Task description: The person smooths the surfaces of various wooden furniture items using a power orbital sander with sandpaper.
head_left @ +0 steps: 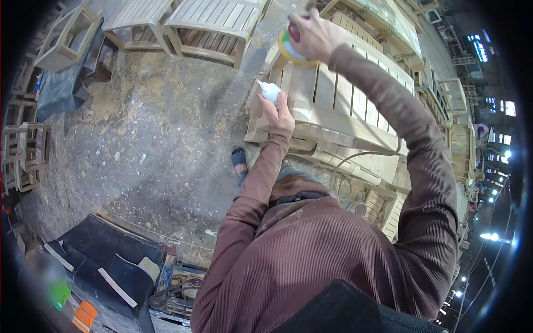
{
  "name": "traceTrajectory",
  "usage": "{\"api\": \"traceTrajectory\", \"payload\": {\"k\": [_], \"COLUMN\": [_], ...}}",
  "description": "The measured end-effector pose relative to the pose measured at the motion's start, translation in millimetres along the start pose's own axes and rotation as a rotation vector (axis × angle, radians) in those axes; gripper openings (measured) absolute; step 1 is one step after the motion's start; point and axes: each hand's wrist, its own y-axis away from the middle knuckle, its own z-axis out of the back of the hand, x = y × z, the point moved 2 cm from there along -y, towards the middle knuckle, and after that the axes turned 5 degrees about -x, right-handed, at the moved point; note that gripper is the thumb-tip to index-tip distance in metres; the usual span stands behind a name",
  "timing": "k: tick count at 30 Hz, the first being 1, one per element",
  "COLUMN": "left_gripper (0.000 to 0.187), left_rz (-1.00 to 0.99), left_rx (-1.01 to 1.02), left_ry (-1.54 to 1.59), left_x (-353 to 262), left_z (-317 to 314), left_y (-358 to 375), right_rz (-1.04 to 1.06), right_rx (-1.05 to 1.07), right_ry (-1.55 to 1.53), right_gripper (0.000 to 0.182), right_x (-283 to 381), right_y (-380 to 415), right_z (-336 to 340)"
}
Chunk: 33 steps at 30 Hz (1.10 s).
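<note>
In my left hand [279, 115] is a small white squeeze bottle [270, 91] with a pointed nozzle, its tip aimed up and to the left. My fingers wrap round its lower part. Farther forward, my right hand [322, 36] grips a round yellow-rimmed thing [290, 52] with green and white on its face and a red part under the fingers; I cannot tell its kind. It overlaps the corner of a pale slatted wooden bench [333, 91]. The bench stands right in front of me, with the left hand close to its left end.
More slatted wooden furniture [208, 25] stands at the top left. A stained concrete floor [133, 133] spreads out on the left. Black sheets [105, 261] lie over something at the lower left, near a person in green and orange. A hose [361, 154] curves beside the bench.
</note>
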Motion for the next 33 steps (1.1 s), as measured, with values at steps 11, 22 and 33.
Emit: {"api": "traceTrajectory", "payload": {"k": [11, 22, 33], "left_gripper": [0.033, 0.038, 0.041], "left_rz": [-0.051, 0.252, 0.125], "left_rx": [0.017, -0.196, -0.097], "left_ry": [-0.061, 0.181, 0.368], "left_x": [12.2, 67.3, 80.7], "left_z": [3.4, 31.1, 26.8], "left_y": [-2.2, -0.5, -9.9], "right_rz": [-0.096, -0.012, 0.007], "right_rx": [-0.018, 0.138, 0.046], "right_ry": [-0.027, -0.09, -0.28], "right_gripper": [0.041, 0.043, 0.031], "right_x": [-12.0, 18.7, 72.9], "right_y": [8.1, 30.0, 84.5], "right_z": [-2.1, 13.3, 39.6]}}
